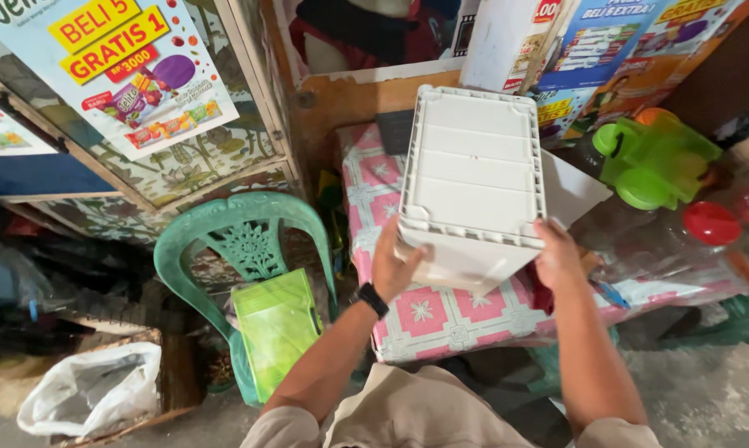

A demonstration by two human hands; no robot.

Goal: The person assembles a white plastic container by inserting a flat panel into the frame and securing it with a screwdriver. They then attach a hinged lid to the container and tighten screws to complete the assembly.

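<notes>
Your left hand [395, 265] has its fingers curled round the near left corner of the white box [472, 178], the palm flat against its side and the thumb up by the rim. Your right hand [557, 255] clamps the near right corner, fingers wrapped over the edge and partly hidden behind it. The box is held between both hands, tipped with its ribbed underside toward you, over the table [441, 319] with the pink patterned cloth; its far end seems to rest near the table's back edge, though I cannot tell whether it touches.

To handle it well, I'd judge you should keep both palms low on the corners so the weight sits evenly, hold it level as you turn it, and mind the things crowded to the right before you swing that way.

Counted: one white box; two hands on it; one black watch [369, 297] on your left wrist. One green chair [242, 236] stands left of the table, with one green tray [277, 332] leaning on its seat. One white bag [92, 398] lies on the floor further left. One green jug [652, 158] sits right of the box, and two red lids [711, 222] show beside it.
</notes>
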